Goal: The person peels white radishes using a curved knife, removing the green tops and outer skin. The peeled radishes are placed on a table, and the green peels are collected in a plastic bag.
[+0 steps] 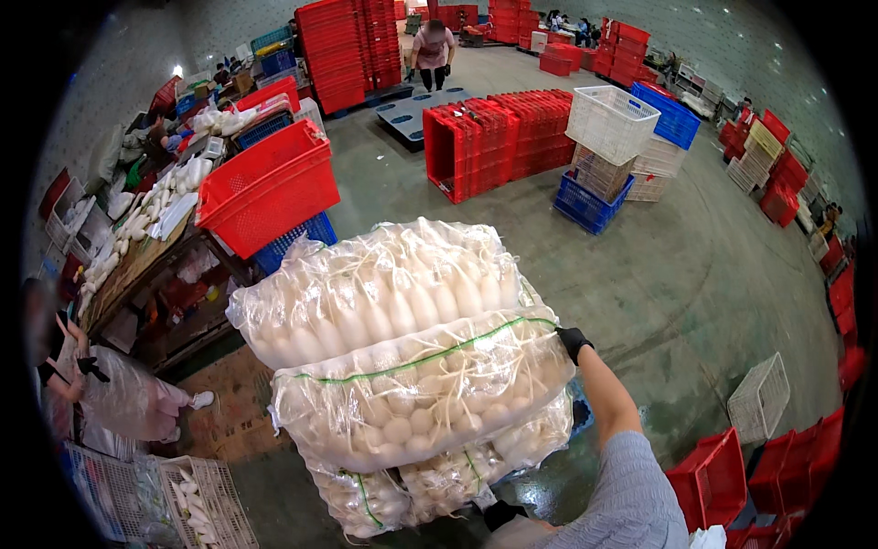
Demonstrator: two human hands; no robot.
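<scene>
radish bags [412, 384] stacked, right hand [574, 343] apparently gripping one's end, left hand [501, 514] low, its grip cannot be told; stacking seems mostly done, settling perhaps remaining

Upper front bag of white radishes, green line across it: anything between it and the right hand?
Nothing visible. The black-gloved right hand is up against the right end of the bag, with nothing seen between. Its exact grip is unclear.
</scene>
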